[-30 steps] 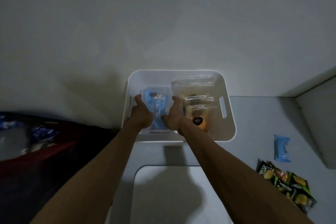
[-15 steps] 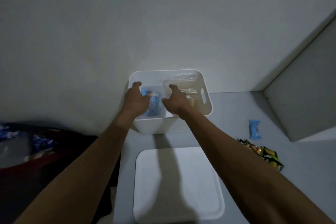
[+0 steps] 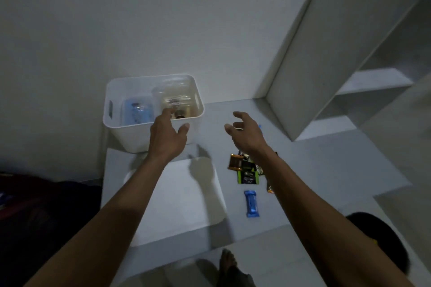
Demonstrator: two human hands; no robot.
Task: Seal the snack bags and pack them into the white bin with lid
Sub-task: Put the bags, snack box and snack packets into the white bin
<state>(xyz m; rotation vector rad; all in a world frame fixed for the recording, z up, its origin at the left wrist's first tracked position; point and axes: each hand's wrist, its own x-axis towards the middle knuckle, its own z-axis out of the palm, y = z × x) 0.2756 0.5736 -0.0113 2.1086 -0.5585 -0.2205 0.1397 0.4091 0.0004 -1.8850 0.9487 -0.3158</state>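
Note:
The white bin point(image 3: 130, 134) stands against the wall on a low grey surface. Inside it lie a clear bag of blue snacks point(image 3: 137, 113) on the left and clear bags of brown and yellow snacks point(image 3: 177, 102) on the right. My left hand point(image 3: 166, 135) hovers at the bin's near rim, fingers relaxed, holding nothing. My right hand point(image 3: 246, 134) is spread in the air to the right of the bin, empty. The white lid point(image 3: 179, 200) lies flat in front of the bin.
Loose green and black snack packets point(image 3: 247, 171) lie under my right forearm, with a blue wrapped snack point(image 3: 251, 204) nearer me. A white shelf unit point(image 3: 349, 72) rises at the right. Dark bedding point(image 3: 35, 205) fills the left. A bare foot point(image 3: 229, 265) shows below.
Both hands have come out of the bin, leaving the blue snack bag inside. My right hand has swung to the right, over the loose packets. The camera has pulled back and turned right.

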